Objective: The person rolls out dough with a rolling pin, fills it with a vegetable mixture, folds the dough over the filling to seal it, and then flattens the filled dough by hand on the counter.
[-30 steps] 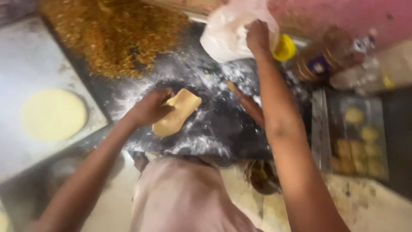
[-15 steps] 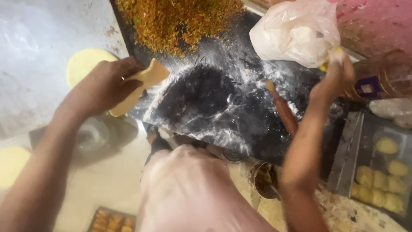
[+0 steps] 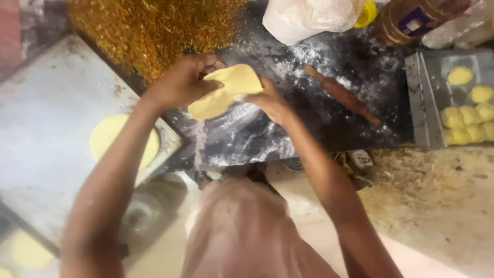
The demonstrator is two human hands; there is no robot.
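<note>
Both of my hands hold a flat yellow dough disc point(image 3: 226, 90) above a dark, flour-dusted work slab point(image 3: 309, 123). My left hand point(image 3: 180, 82) grips its upper left edge, fingers curled over it. On the disc's right side, my right hand point(image 3: 270, 100) pinches the edge. A wooden rolling pin point(image 3: 342, 95) lies on the slab to the right of my hands, untouched.
A heap of orange-brown crumbly filling point(image 3: 149, 31) lies at the top left. A white plastic bag point(image 3: 309, 18) and a bottle point(image 3: 411, 23) stand behind the slab. At the right, a metal tray point(image 3: 427, 103) holds several dough balls. Another rolled disc point(image 3: 108, 136) rests on the steel surface at left.
My left hand carried the dough disc from the left back over the slab. My right hand left the plastic bag and came down to take the disc's right edge.
</note>
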